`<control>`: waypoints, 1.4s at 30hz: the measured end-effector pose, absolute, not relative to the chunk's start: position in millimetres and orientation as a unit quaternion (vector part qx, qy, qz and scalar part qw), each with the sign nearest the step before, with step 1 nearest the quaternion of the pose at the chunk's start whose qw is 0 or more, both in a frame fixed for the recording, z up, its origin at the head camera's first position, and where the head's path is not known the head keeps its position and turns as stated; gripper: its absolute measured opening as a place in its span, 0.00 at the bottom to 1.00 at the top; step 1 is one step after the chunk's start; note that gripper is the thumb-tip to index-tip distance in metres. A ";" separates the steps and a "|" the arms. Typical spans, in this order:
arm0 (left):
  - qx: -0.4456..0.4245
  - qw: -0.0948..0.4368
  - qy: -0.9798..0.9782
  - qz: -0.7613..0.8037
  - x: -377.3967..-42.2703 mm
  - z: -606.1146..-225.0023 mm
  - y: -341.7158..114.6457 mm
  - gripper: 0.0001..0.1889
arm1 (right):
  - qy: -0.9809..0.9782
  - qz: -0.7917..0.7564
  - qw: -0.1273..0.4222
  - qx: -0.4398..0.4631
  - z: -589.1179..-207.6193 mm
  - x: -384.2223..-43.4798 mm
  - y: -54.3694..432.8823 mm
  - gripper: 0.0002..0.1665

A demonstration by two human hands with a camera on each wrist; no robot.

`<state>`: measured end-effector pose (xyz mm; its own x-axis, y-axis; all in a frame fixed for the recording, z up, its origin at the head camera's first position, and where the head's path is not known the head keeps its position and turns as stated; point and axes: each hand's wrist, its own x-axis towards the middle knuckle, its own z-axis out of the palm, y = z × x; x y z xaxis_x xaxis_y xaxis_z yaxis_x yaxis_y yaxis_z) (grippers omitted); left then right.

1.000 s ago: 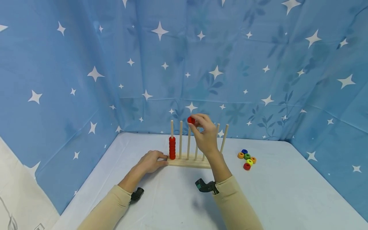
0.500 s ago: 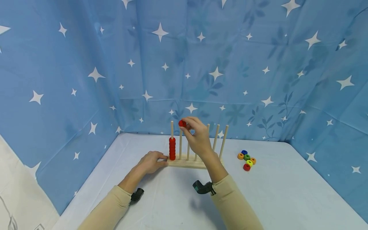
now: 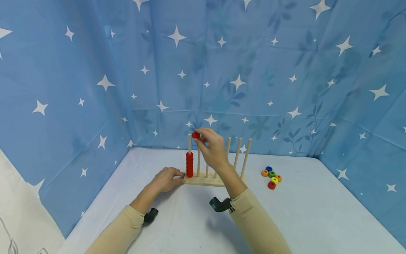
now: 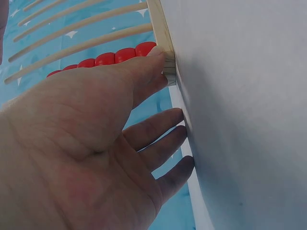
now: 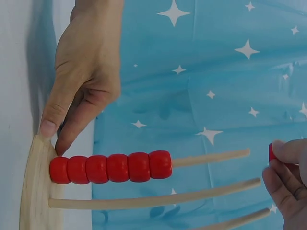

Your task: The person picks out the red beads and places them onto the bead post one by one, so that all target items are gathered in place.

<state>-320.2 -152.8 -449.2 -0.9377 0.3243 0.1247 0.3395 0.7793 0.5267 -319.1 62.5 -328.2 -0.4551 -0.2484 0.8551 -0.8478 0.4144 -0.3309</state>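
A wooden bead rack with several upright pegs stands on the table. Red beads are stacked on its leftmost peg, whose upper part is bare. At the rack's left end, my left hand grips the base between thumb and index finger; its other fingers extend past the end, tips near the tabletop. My right hand pinches one red bead between thumb and fingertips. That bead is at peg-top height, just right of the leftmost peg's tip and apart from it. My right hand hides parts of the middle pegs.
Right of the rack lies a loose group of beads: a blue bead, orange ones, a green bead, a yellow bead and a red one. A blue star-patterned curtain hangs behind the white table.
My right hand has moved left with the red bead, from above the middle pegs to beside the leftmost peg's tip. My left hand has stayed at the rack's end.
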 end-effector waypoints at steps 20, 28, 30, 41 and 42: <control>-0.189 0.015 -0.938 -0.290 -320.4 -448.5 -154.0 0.15 | -0.782 0.401 0.334 0.340 -327.1 -327.3 49.8 0.16; -0.190 0.017 -0.937 -0.293 -321.1 -448.7 -153.7 0.15 | -0.781 0.394 0.348 0.338 -327.7 -329.1 45.9 0.15; -0.189 0.017 -0.937 -0.293 -321.4 -449.2 -153.6 0.15 | -0.780 0.392 0.350 0.339 -327.9 -329.2 45.0 0.15; -0.187 0.016 -0.939 -0.288 -321.0 -450.4 -153.8 0.15 | -0.792 0.385 0.338 0.332 -328.9 -331.5 42.2 0.15; -0.187 0.017 -0.939 -0.288 -320.9 -450.3 -153.8 0.15 | -0.794 0.383 0.338 0.331 -328.9 -331.6 42.0 0.15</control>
<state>-320.9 -153.8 -450.3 -0.9292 0.3422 0.1398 0.3617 0.7638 0.5346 -331.6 42.0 -328.9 -0.5534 -0.2662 0.7892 -0.7836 0.4877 -0.3850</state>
